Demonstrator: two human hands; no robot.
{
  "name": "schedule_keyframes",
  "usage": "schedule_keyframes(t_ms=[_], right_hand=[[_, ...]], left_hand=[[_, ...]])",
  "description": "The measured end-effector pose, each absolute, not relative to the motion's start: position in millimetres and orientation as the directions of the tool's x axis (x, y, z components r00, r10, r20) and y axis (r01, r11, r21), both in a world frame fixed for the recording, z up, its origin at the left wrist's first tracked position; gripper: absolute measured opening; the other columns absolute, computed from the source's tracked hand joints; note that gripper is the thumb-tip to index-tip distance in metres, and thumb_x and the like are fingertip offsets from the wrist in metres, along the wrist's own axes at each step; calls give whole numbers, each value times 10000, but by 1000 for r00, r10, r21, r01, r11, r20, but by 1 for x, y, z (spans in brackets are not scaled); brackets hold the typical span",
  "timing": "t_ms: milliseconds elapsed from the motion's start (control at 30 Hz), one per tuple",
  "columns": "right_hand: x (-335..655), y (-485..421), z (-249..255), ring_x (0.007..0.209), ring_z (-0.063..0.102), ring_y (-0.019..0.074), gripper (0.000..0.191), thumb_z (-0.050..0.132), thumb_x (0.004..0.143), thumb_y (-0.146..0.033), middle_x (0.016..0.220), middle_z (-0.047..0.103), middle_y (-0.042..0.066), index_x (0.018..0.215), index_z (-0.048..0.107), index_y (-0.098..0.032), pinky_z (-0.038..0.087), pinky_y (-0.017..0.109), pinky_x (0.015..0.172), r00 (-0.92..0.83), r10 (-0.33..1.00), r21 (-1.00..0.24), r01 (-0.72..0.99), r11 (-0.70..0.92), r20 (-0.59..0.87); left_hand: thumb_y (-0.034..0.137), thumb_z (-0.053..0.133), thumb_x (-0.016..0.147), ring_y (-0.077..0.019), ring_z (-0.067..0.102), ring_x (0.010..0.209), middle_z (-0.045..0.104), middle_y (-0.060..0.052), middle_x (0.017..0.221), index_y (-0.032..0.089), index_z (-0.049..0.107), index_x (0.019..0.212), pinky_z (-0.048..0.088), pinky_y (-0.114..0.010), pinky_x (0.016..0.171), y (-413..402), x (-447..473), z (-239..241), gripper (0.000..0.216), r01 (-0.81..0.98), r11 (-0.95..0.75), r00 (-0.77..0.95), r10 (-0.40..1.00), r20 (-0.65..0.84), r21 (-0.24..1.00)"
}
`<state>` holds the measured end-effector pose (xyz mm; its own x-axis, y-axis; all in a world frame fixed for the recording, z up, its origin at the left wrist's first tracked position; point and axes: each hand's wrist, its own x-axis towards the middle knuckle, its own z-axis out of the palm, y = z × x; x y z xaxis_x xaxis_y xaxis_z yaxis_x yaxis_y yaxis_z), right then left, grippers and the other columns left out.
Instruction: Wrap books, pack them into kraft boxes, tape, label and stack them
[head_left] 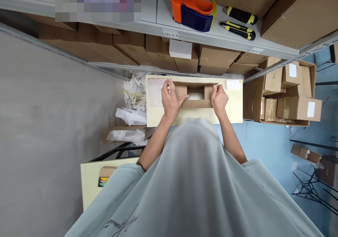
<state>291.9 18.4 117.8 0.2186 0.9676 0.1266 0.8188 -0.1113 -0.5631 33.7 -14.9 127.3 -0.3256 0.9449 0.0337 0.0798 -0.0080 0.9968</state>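
Note:
A small brown cardboard box (196,104) lies on the pale yellow table in front of me, its top flaps parted around a gap in the middle. Through that gap something whitish shows, too little to name. My left hand (170,101) grips the box's left end, thumb stretched over the end flap and fingers along the outer side. At the opposite end, my right hand (219,98) pinches the box's corner between thumb and bent fingers. Part of each end is hidden under my hands.
Overhead, a shelf holds an orange and blue tape dispenser (195,13) and two utility knives (239,31). Brown boxes (158,50) line the shelf below. Right of the table (235,113), a large carton (252,101) holds several boxes. Shredded paper (134,91) lies to the left.

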Motion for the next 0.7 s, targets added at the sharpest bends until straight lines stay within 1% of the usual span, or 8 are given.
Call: schedule_keyframes(t_ms=[100, 200, 300, 400, 467, 567, 633, 700], right_hand=[[288, 32, 106, 1264, 706, 379, 805, 250, 1161, -811, 1351, 658, 245, 1487, 596, -161, 606, 556, 1061, 246, 940, -609, 791, -55, 235], [290, 33, 97, 1367, 641, 388, 708, 301, 1168, -769, 1419, 603, 270, 1343, 649, -177, 548, 599, 1199, 177, 945, -618, 785, 32, 275], [296, 22, 90, 1289, 674, 369, 646, 363, 1153, -778, 1364, 638, 241, 1264, 641, -206, 579, 569, 1156, 153, 966, -626, 780, 11, 208], [302, 7, 87, 1235, 722, 341, 668, 384, 1142, -784, 1392, 660, 211, 1440, 563, -213, 625, 505, 1058, 192, 972, -651, 756, -59, 135], [307, 1, 86, 1260, 731, 341, 696, 368, 1155, -752, 1455, 652, 216, 1577, 500, -215, 635, 497, 1038, 178, 979, -654, 753, -70, 100], [313, 3, 89, 1245, 740, 353, 708, 376, 1168, -700, 1504, 651, 218, 1692, 484, -236, 656, 515, 1028, 83, 996, -604, 795, -45, 35], [317, 12, 92, 1224, 753, 363, 695, 377, 1173, -665, 1545, 653, 203, 1737, 486, -275, 674, 531, 1030, 13, 1000, -560, 828, -19, -13], [319, 23, 93, 1280, 747, 386, 690, 350, 1182, -628, 1649, 625, 182, 1791, 438, -316, 678, 572, 1060, -44, 998, -549, 836, 15, -39]], left_hand=[[268, 1164, 611, -472, 320, 1744, 570, -219, 1681, 212, 801, 1148, 300, -524, 1410, -1, 34, 123, 650, 134, -94, -263, 956, 127, 986], [285, 1156, 626, -475, 438, 1654, 654, -209, 1539, 226, 769, 995, 277, -535, 1412, 1, 28, 113, 538, 164, -78, -273, 954, 121, 983], [399, 1128, 692, -476, 555, 1491, 713, -196, 1317, 233, 765, 991, 349, -544, 1352, -3, 16, 99, 500, 244, -34, -260, 960, 99, 969], [597, 1012, 825, -451, 618, 1323, 721, -176, 1139, 245, 782, 964, 411, -563, 1295, -8, 8, 86, 442, 372, -75, -118, 985, 127, 925], [718, 875, 919, -442, 621, 1300, 714, -189, 1122, 245, 783, 954, 437, -579, 1282, -11, 8, 80, 483, 445, -107, -66, 986, 151, 889], [833, 682, 1003, -448, 561, 1473, 665, -252, 1411, 217, 771, 1095, 439, -593, 1323, -13, 18, 72, 629, 501, -83, -127, 978, 168, 862], [887, 582, 1025, -442, 454, 1637, 521, -276, 1676, 194, 711, 1356, 392, -585, 1388, -13, 28, 65, 779, 467, -34, -175, 976, 131, 883], [930, 528, 1019, -415, 352, 1742, 394, -260, 1826, 201, 547, 1629, 310, -554, 1453, -10, 36, 57, 951, 384, 9, -189, 979, 69, 923]])
